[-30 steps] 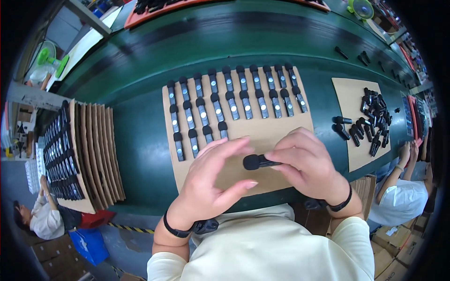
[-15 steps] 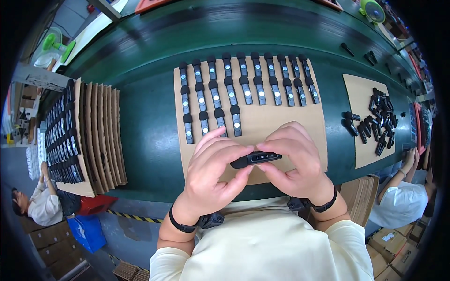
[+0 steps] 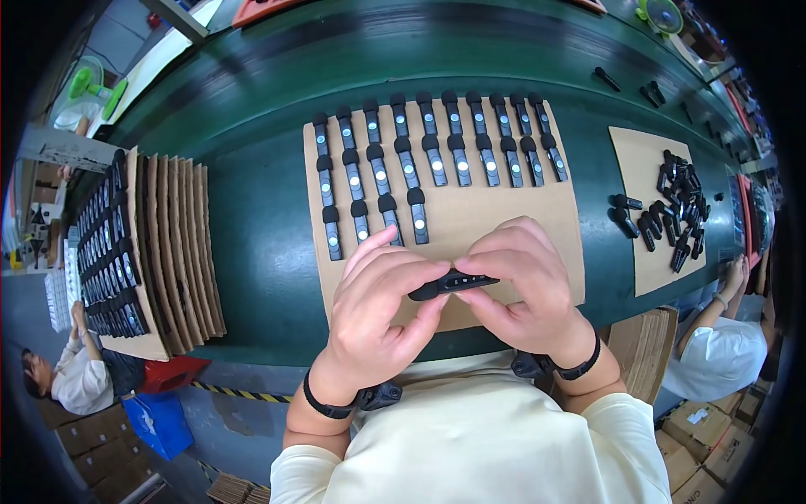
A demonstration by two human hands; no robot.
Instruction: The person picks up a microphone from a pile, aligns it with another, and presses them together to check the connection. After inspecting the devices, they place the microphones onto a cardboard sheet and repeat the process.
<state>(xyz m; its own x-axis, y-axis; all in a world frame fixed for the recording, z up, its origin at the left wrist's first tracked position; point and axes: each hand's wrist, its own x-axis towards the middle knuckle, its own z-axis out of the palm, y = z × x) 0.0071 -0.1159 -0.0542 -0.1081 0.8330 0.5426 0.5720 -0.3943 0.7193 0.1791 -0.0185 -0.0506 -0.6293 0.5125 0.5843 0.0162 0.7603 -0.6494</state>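
A small black clip-on wireless microphone (image 3: 454, 284) with a foam cap lies sideways between my hands, its side with small openings facing up. My left hand (image 3: 374, 311) pinches the foam end between thumb and forefinger. The other end is gripped the same way by my right hand (image 3: 531, 281). Just beyond, a cardboard sheet (image 3: 495, 223) bears rows of similar microphones (image 3: 406, 164), foam caps pointing away from me and a pale round spot on each. Two rows stretch across the sheet; a shorter third row sits at its left, partly hidden by my left fingers.
On the green table (image 3: 260, 210), a stack of cardboard sheets (image 3: 189, 252) laden with microphones stands at left. A loose pile of black microphones (image 3: 680, 197) lies on another cardboard sheet (image 3: 625, 160) at right. People sit at both sides: one at left (image 3: 80, 382), another at right (image 3: 726, 353).
The view has shifted a little, so the table and sheets appear slightly further left. Both hands keep their pinch on the microphone, which has tilted slightly.
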